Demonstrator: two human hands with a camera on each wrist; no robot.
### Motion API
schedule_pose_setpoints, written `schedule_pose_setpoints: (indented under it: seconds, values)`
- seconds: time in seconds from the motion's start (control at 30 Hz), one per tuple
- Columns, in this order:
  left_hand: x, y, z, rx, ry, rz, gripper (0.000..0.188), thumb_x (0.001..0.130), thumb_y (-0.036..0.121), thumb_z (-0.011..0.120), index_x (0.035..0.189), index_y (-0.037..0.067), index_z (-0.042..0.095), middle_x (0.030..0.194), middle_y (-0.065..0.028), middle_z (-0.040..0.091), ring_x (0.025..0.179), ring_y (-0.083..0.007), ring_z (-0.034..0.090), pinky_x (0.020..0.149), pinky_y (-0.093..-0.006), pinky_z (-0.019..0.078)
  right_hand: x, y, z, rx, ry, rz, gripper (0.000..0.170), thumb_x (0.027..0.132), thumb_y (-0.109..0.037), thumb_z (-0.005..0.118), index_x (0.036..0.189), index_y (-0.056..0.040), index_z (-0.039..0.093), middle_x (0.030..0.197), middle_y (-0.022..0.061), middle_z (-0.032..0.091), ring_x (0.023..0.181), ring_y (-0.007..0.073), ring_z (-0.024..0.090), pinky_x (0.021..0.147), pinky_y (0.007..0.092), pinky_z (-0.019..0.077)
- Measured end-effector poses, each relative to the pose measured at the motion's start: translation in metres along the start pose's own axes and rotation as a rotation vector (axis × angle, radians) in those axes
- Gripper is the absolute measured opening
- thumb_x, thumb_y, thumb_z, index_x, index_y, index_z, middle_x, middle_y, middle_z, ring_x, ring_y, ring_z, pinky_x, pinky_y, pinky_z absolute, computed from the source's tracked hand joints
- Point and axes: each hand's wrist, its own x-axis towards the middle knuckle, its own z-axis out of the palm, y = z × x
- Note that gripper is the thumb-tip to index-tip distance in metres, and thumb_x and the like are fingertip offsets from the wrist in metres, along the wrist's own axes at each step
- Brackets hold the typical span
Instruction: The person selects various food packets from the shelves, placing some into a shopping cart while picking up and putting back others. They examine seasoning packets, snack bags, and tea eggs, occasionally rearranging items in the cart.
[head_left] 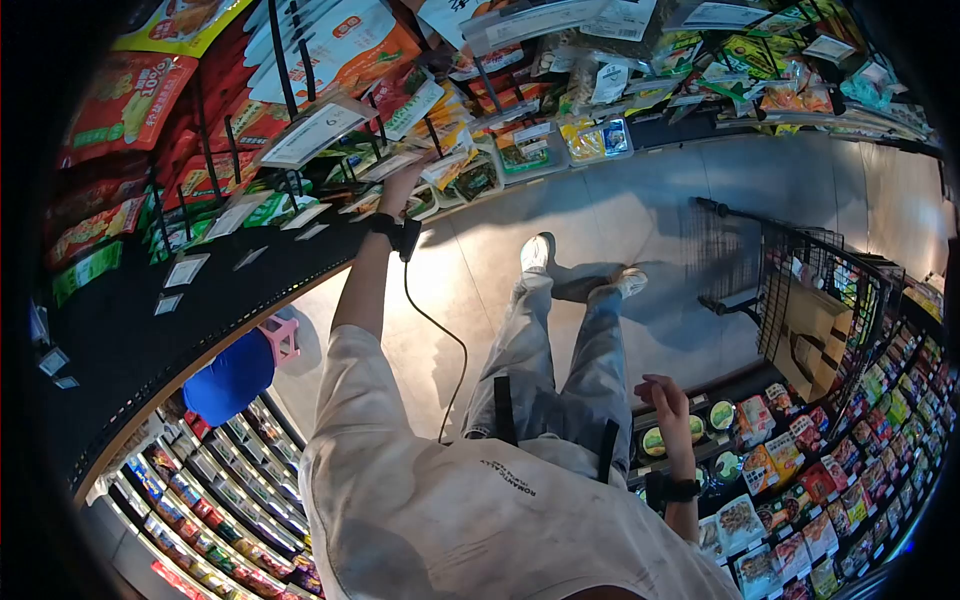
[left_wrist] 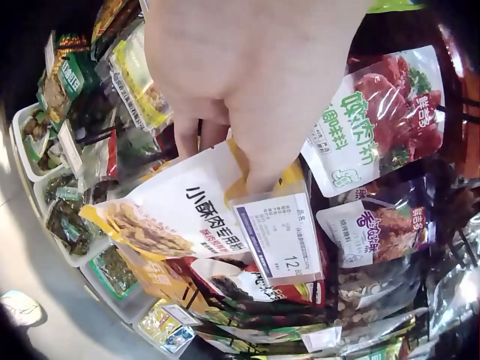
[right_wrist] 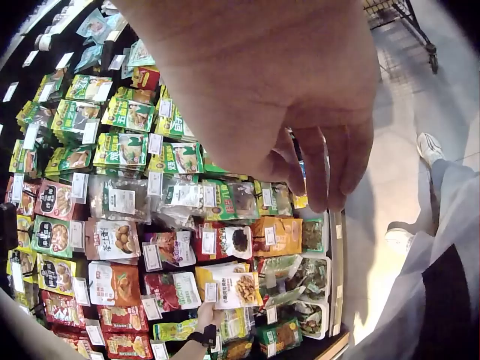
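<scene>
In the left wrist view my left hand (left_wrist: 247, 82) pinches the top edge of a white and yellow packet of coating flour (left_wrist: 172, 206). Its thumb goes down behind a price tag (left_wrist: 279, 238) that overlaps the packet; the other fingertips are hidden behind the packet. The right wrist view shows the same packet (right_wrist: 231, 288) tilted among the hanging rows. My right hand (head_left: 668, 405) hangs by my side away from the shelf, fingers loosely bent and holding nothing. Beside the left hand hangs a white packet with a red meat picture (left_wrist: 379, 112).
Rows of hanging seasoning packets (right_wrist: 124, 150) fill the rack, with price tags sticking out. Clear trays of greens (head_left: 525, 150) line its front edge. A wire shopping cart (head_left: 815, 300) holding a paper bag stands on the right. A pink stool (head_left: 284, 338) is under the left side.
</scene>
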Motion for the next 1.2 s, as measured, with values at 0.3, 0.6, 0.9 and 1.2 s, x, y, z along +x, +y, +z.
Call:
schedule_pose_setpoints:
  seconds: [0.3, 0.6, 0.9, 1.2]
  values:
    - [0.024, 0.007, 0.007, -0.074, 0.110, 0.017, 0.046, 0.094, 0.033, 0.069, 0.124, -0.001, 0.065, 0.117, -0.0066, 0.067, 0.104, -0.0154, 0.059, 0.091, -0.0278, 0.0424, -0.003, 0.008, -0.001, 0.022, 0.021, -0.024, 0.026, 0.105, -0.017, 0.046, 0.118, 0.0005, 0.061, 0.099, 0.0106, 0.070, 0.098, 0.0191, 0.066, 0.091, 0.0330, 0.0502]
    - [0.023, 0.009, 0.010, -0.208, 0.294, -0.122, 0.052, 0.088, 0.035, 0.075, 0.126, 0.001, 0.062, 0.117, -0.0085, 0.065, 0.107, -0.0188, 0.058, 0.091, -0.0308, 0.0423, -0.007, -0.005, -0.011, 0.041, 0.041, -0.061, 0.026, 0.106, -0.017, 0.046, 0.119, 0.0005, 0.061, 0.100, 0.0110, 0.070, 0.098, 0.0192, 0.067, 0.091, 0.0335, 0.0507]
    - [-0.006, -0.066, 0.018, -0.507, 0.005, -0.444, 0.024, 0.096, 0.033, 0.058, 0.082, 0.013, 0.057, 0.070, -0.0018, 0.053, 0.062, -0.0173, 0.056, 0.057, -0.0317, 0.0465, -0.022, -0.001, -0.048, 0.116, 0.100, -0.156, 0.026, 0.106, -0.018, 0.047, 0.119, 0.0004, 0.061, 0.100, 0.0110, 0.070, 0.099, 0.0195, 0.067, 0.092, 0.0331, 0.0518]
    - [-0.067, 0.146, 0.133, -0.291, -0.383, -0.529, 0.033, 0.099, 0.028, 0.057, 0.121, 0.004, 0.056, 0.106, -0.0122, 0.065, 0.095, -0.0235, 0.065, 0.085, -0.0355, 0.0540, -0.072, 0.019, -0.136, 0.339, 0.415, -0.465, 0.025, 0.105, -0.016, 0.048, 0.116, 0.0019, 0.061, 0.100, 0.0089, 0.068, 0.096, 0.0161, 0.066, 0.090, 0.0305, 0.0516]
